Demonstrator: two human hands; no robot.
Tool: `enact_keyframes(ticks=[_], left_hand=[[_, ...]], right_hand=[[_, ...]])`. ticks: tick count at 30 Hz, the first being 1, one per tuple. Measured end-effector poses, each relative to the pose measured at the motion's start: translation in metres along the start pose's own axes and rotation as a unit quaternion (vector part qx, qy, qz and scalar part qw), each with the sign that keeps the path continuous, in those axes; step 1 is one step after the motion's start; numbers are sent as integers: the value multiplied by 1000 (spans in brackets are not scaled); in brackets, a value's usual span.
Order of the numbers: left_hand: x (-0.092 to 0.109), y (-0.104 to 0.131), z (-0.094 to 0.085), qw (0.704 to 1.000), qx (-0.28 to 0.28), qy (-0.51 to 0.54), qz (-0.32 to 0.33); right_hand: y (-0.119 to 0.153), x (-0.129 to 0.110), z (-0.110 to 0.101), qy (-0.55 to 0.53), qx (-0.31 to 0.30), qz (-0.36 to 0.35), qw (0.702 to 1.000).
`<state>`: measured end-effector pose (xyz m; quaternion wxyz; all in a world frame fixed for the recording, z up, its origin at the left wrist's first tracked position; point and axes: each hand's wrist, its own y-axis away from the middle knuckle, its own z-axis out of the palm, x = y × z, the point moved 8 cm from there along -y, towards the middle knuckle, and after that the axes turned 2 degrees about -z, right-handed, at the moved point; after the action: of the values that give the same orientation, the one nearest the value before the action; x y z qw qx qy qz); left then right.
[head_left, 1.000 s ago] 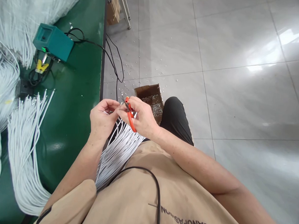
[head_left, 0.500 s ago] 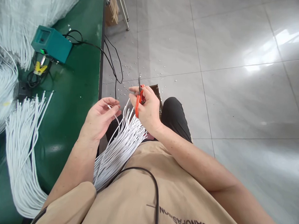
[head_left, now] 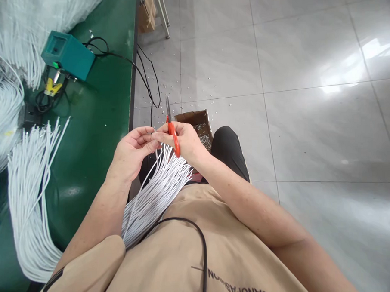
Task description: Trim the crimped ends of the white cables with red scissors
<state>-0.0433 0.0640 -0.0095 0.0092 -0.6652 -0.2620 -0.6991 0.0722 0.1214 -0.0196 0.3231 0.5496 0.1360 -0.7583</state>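
One thin white wire point(head_left: 154, 141) is pinched between left hand point(head_left: 132, 152) and right hand point(head_left: 185, 140) — orange-handled cutters point(head_left: 172, 136) gripped in the right, just before the brown cardboard box point(head_left: 197, 120).

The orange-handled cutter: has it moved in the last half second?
Yes. The orange-handled cutter in the right hand shifted left, away from the cardboard box, toward the left hand.

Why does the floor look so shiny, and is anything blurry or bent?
Head view: bright glare patches on the grey floor tiles come from overhead light; tile lines and the green table edge bow from the wide lens; the hands, orange-handled cutters and white wires are sharp.
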Motion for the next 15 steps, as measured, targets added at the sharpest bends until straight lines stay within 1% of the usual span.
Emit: enact_keyframes(ticks=[2, 4, 5, 6, 7, 8, 9, 11, 13, 15], left_hand=[[1, 0, 0, 1000, 7, -2, 6], [2, 1, 0, 1000, 17, -7, 17], [3, 1, 0, 999, 22, -12, 23], [3, 0, -1, 999, 29, -17, 29], [3, 0, -2, 998, 37, -23, 34], [3, 0, -4, 998, 45, -28, 37], [3, 1, -5, 997, 52, -34, 38], [1, 1, -8, 997, 64, -40, 35], [0, 1, -8, 996, 68, -41, 31], [0, 1, -8, 996, 66, -42, 33]], right_hand=[[1, 1, 2, -52, -20, -5, 998], [3, 3, -4, -34, 3, -9, 999], [4, 4, -10, 9, 27, -7, 1000], [5, 5, -16, 74, 52, -9, 996], [6, 4, -22, 154, 72, -17, 985], [7, 1, -25, 241, 82, -31, 967], [8, -2, -25, 323, 84, -49, 941], [10, -6, -21, 452, 69, -80, 886], [12, -7, -15, 524, 51, -93, 845], [13, -9, -10, 562, 40, -95, 821]])
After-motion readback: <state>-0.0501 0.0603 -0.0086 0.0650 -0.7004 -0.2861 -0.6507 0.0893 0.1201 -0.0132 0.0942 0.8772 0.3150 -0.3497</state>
